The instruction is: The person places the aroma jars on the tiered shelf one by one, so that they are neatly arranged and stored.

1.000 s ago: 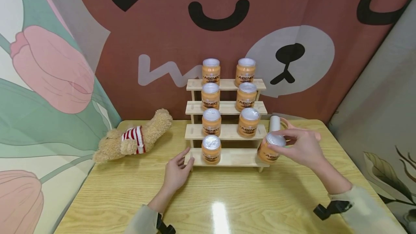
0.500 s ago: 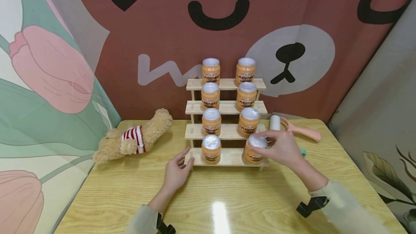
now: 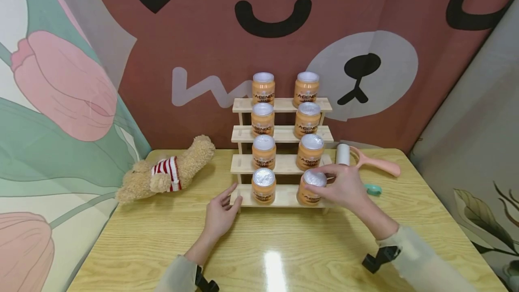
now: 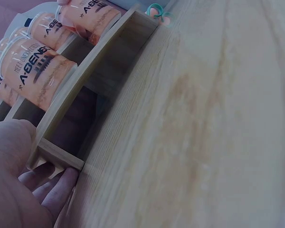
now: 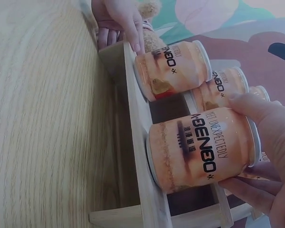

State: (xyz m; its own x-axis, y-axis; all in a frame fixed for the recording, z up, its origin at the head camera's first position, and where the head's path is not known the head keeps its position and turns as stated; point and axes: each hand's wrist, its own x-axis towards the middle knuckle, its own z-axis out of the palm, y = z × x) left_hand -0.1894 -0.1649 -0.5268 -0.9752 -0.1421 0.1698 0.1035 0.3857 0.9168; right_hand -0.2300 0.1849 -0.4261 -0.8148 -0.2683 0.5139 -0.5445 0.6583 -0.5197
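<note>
My right hand (image 3: 345, 187) holds an orange can (image 3: 309, 196) with a silver lid, thumb and fingers near its top. In the right wrist view this can (image 5: 199, 147) stands with its base on the lowest shelf of a tiered wooden stand (image 3: 286, 196). At the shelf's left end, my left hand (image 3: 219, 216) grips the stand; the left wrist view shows the thumb over the edge and the fingers (image 4: 61, 190) by the leg. A matching can (image 3: 264, 187) stands on the same shelf's left side. Directly behind the held can, one tier up, is another can (image 3: 310, 153).
Two like cans stand on each higher shelf, such as one can (image 3: 263, 89) at the top. A plush toy (image 3: 166, 175) in a striped shirt lies left. Right of the stand lie a white roller (image 3: 343, 154) with a pink handle (image 3: 379, 165) and a teal object (image 3: 373, 189).
My right hand has moved the can leftward from the right end of the lowest shelf, uncovering the pink handle and teal object. My left hand has stayed at the shelf's left end.
</note>
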